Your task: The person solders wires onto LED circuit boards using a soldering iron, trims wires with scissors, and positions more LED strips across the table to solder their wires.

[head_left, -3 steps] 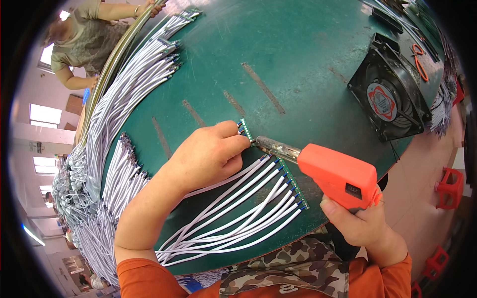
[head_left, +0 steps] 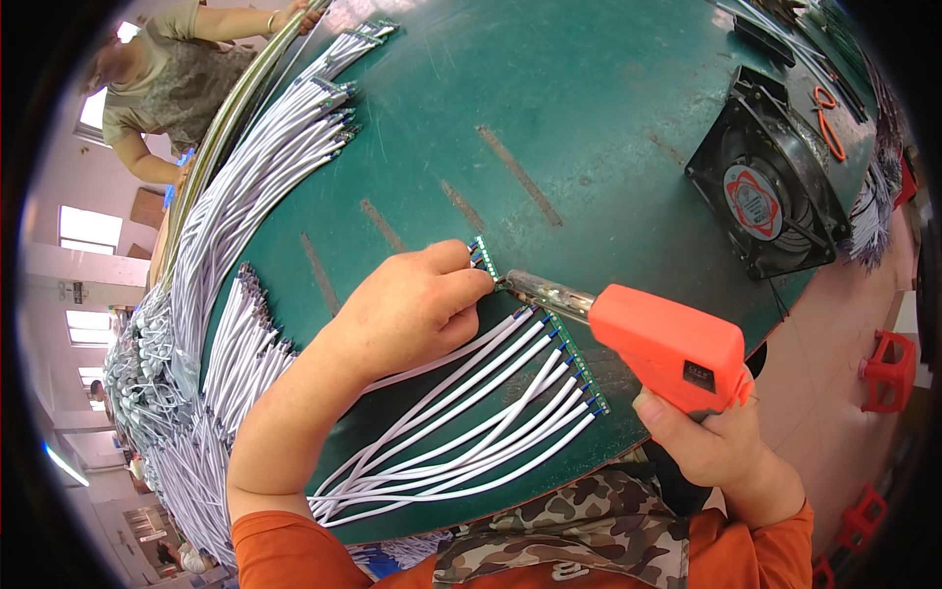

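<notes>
My left hand [head_left: 417, 309] is closed in a pinch at the upper part of a narrow green circuit board strip [head_left: 579, 361]; a white cable seems to be between its fingertips, though the fingers mostly hide it. My right hand [head_left: 711, 432] is wrapped round the grip of an orange soldering gun [head_left: 667, 344]. The gun's metal tip meets the strip right beside my left fingertips. Several white cables [head_left: 491, 425] with blue wire ends run from the strip's lower part toward the left, lying on the green table [head_left: 608, 128].
Bundles of white cables [head_left: 265, 167] with small boards at their ends cover the table's left side. A black fan [head_left: 770, 182] stands at the right, with orange-handled scissors [head_left: 829, 123] beyond it. Another person [head_left: 182, 83] works at the far left. Red stools [head_left: 890, 373] stand on the floor.
My hands, the soldering gun and the strip stay in place. At the far left, the other person's lower hand has shifted slightly.
</notes>
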Motion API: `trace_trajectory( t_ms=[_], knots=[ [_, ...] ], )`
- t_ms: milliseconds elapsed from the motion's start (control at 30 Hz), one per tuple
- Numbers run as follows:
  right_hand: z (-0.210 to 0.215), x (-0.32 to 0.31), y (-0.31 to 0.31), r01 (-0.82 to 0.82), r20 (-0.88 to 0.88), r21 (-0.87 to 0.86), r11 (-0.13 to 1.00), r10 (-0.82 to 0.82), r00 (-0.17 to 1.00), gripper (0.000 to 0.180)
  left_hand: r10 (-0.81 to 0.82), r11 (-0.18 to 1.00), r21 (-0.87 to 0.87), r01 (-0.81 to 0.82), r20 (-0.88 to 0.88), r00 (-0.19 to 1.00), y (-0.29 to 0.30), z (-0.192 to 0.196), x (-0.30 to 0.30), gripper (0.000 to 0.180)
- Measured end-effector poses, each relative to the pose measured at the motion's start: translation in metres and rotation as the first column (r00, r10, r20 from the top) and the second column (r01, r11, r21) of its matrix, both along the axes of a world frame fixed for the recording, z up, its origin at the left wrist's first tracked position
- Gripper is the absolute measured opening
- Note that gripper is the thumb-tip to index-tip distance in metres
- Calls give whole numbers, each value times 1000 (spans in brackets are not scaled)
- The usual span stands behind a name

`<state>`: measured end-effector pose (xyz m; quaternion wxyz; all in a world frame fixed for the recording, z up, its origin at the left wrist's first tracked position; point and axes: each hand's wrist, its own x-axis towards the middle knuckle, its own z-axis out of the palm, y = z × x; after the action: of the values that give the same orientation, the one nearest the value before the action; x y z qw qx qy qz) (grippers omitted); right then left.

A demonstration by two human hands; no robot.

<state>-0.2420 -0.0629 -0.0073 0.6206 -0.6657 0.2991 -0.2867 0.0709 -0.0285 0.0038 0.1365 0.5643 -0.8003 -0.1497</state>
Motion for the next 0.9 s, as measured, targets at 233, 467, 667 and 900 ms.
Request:
trace_trajectory(
  t_ms=[233, 467, 667, 900],
  knots=[
    [3, -2, 1, 113, 74, -22, 993, -111, 991, 32, 3, 1000, 13, -4, 11, 1000, 0, 2, -1, 23],
    [2, -1, 0, 73, 76, -9, 997, -72, 994, 37, -2, 1000, 3, 2, 15, 1000, -1, 2, -1, 23],
    [2, 3, 0, 57, 84, 12, 998, -58, 995, 35, 8, 1000, 6, -8, 10, 1000, 0, 1, -2, 23],
    [5, 4, -2, 12, 74, 54, 998, -16, 997, 30, 4, 1000, -2, -4, 24, 1000, 0, 1, -2, 22]
  ],
)
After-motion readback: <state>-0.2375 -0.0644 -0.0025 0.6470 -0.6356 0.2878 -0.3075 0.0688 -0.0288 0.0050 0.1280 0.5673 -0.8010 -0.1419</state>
